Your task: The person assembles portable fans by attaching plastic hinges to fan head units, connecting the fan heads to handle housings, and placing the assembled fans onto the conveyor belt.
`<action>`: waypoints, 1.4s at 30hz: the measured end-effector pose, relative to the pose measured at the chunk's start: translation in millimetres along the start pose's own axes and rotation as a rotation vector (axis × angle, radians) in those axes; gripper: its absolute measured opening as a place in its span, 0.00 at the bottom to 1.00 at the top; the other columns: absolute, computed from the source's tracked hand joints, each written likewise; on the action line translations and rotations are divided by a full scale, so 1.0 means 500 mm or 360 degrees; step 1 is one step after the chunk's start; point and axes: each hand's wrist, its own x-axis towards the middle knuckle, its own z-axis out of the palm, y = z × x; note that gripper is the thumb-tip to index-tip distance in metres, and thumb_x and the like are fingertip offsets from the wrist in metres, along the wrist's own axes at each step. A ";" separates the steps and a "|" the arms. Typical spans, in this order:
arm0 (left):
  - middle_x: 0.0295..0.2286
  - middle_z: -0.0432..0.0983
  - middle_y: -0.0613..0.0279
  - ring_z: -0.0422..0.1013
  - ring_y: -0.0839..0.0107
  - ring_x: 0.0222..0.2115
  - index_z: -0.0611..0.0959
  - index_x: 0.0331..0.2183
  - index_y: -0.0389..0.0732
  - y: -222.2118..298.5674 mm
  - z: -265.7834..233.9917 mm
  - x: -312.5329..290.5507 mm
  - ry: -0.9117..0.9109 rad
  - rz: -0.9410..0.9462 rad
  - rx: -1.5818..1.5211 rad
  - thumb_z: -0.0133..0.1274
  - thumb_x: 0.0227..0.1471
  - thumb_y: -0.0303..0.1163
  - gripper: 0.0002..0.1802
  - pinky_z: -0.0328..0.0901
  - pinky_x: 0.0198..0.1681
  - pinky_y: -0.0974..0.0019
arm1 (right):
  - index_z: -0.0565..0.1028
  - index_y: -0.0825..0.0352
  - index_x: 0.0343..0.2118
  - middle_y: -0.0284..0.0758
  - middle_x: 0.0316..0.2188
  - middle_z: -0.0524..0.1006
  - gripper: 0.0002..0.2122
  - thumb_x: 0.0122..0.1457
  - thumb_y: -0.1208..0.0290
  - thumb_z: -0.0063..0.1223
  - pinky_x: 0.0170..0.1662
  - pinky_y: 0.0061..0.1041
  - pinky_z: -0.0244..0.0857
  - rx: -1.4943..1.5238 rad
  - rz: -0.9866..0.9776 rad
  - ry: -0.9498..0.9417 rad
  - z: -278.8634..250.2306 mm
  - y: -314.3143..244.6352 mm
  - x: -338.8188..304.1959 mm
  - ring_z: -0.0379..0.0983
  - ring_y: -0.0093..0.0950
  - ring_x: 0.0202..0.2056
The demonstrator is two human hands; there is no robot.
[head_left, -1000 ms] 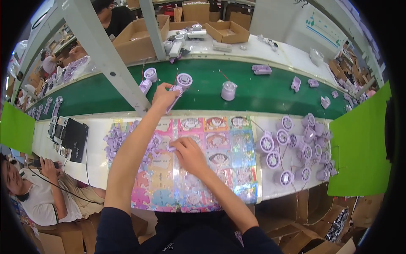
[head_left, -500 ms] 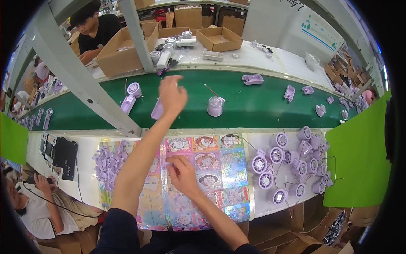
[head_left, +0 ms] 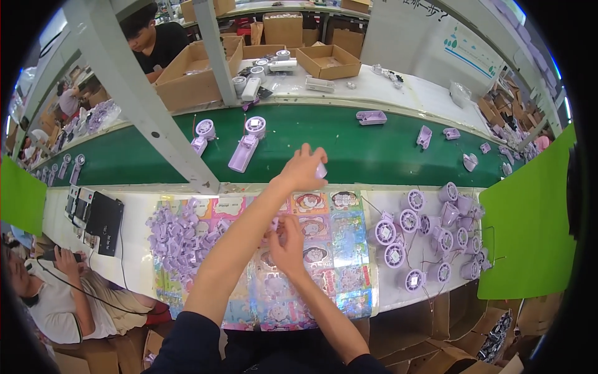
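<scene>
My left hand [head_left: 303, 169] reaches over the near edge of the green conveyor belt, its fingers closed round a pale purple round fan head [head_left: 321, 170] that is mostly hidden. Nearer me, above the colourful printed sheet [head_left: 349, 274], my right hand [head_left: 286, 243] pinches a small purple plastic piece [head_left: 275, 223]. My left forearm passes over the sheet beside it. A heap of similar purple pieces [head_left: 180, 240] lies at the sheet's left. On the belt, a long purple handle shell [head_left: 240, 157] has a round fan head [head_left: 255, 126] at its far end.
Several purple fan heads with wires [head_left: 412, 280] stand on the table at right, beside a green panel [head_left: 529, 224]. A grey metal post [head_left: 143, 106] rises at left. Purple shells [head_left: 372, 117] lie along the belt [head_left: 299, 124]. Across it, a person sits near cardboard boxes [head_left: 328, 61].
My left hand has moved right and nearer from the handle shell, and now holds the fan head that stood on the belt. The shell's fan head is uncovered. My right hand stays over the sheet.
</scene>
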 end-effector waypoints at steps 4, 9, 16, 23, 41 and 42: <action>0.44 0.68 0.50 0.72 0.46 0.45 0.72 0.47 0.48 -0.034 -0.019 -0.100 0.0185 -0.0242 -0.0508 0.73 0.31 0.37 0.38 0.69 0.50 0.53 | 0.70 0.72 0.48 0.39 0.41 0.72 0.17 0.57 0.78 0.61 0.42 0.26 0.68 0.0147 0.0200 0.0211 -0.009 0.018 -0.025 0.71 0.27 0.36; 0.38 0.75 0.60 0.72 0.71 0.34 0.74 0.44 0.45 -0.040 -0.026 -0.225 0.0431 -0.0247 -0.1057 0.70 0.41 0.32 0.28 0.68 0.38 0.66 | 0.65 0.70 0.53 0.35 0.43 0.71 0.25 0.54 0.82 0.63 0.45 0.21 0.67 0.0152 0.0311 0.0396 -0.067 -0.008 -0.067 0.69 0.22 0.40; 0.32 0.78 0.68 0.72 0.79 0.32 0.81 0.40 0.43 -0.019 0.008 -0.350 0.0016 -0.0380 -0.1454 0.62 0.56 0.36 0.12 0.67 0.34 0.72 | 0.72 0.69 0.48 0.36 0.43 0.72 0.21 0.50 0.88 0.57 0.45 0.22 0.66 0.0034 0.0199 0.0335 -0.113 -0.021 -0.086 0.70 0.24 0.40; 0.32 0.78 0.68 0.68 0.80 0.29 0.85 0.39 0.41 -0.020 0.015 -0.347 -0.0104 -0.0326 -0.1394 0.60 0.56 0.37 0.12 0.63 0.32 0.71 | 0.79 0.67 0.44 0.40 0.44 0.75 0.20 0.46 0.89 0.51 0.45 0.25 0.68 -0.0221 0.0028 0.0269 -0.113 -0.028 -0.081 0.72 0.32 0.42; 0.38 0.77 0.65 0.72 0.75 0.41 0.83 0.39 0.37 -0.027 0.001 -0.347 -0.0286 -0.0204 -0.1344 0.52 0.61 0.31 0.09 0.66 0.46 0.69 | 0.81 0.66 0.48 0.40 0.43 0.72 0.23 0.47 0.90 0.51 0.48 0.29 0.70 -0.0403 0.0045 0.0212 -0.113 -0.041 -0.079 0.73 0.35 0.45; 0.38 0.79 0.65 0.73 0.76 0.39 0.83 0.39 0.39 -0.028 0.003 -0.347 -0.0231 -0.0177 -0.1369 0.55 0.59 0.33 0.09 0.67 0.45 0.69 | 0.81 0.66 0.48 0.40 0.43 0.72 0.23 0.47 0.89 0.51 0.48 0.29 0.70 -0.0393 0.0043 0.0195 -0.112 -0.043 -0.077 0.73 0.35 0.45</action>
